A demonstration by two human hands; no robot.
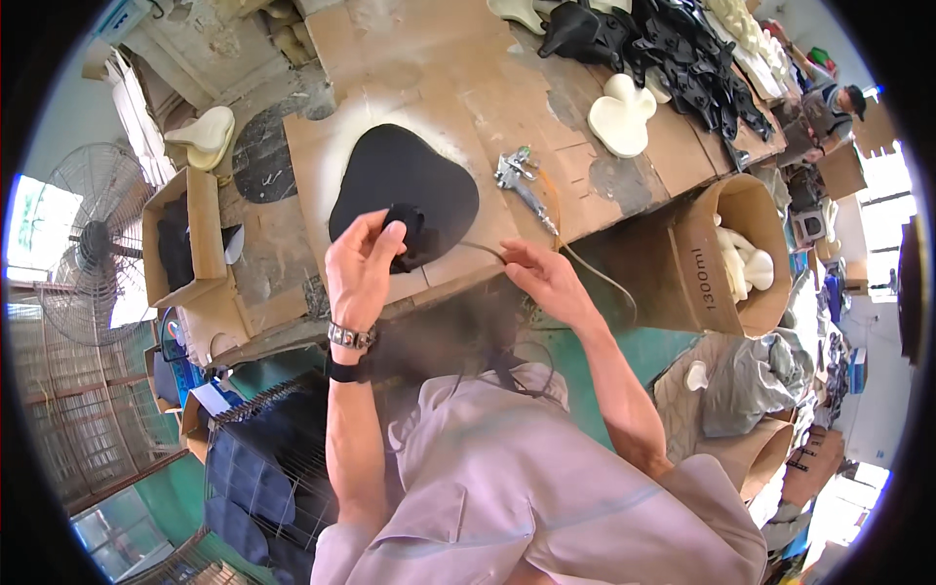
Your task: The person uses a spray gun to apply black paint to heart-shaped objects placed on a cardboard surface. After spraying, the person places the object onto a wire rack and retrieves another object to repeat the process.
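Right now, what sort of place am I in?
Likely a workshop: a spray gun lies on a cardboard-covered bench, black molded parts are heaped farther back, and a cardboard box holds cream pieces.

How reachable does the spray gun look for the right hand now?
Probably yes: the spray gun lies just beyond the right hand, nothing visibly blocking, though a thin strip seems to run to that hand.

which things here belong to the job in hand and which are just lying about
Apparently in the job:
black bunched piece, pinched in the left hand
rounded black sheet beneath it
spray gun, perhaps, though unheld

Seemingly just lying about:
black moulded pieces
cream three-lobed piece
fan
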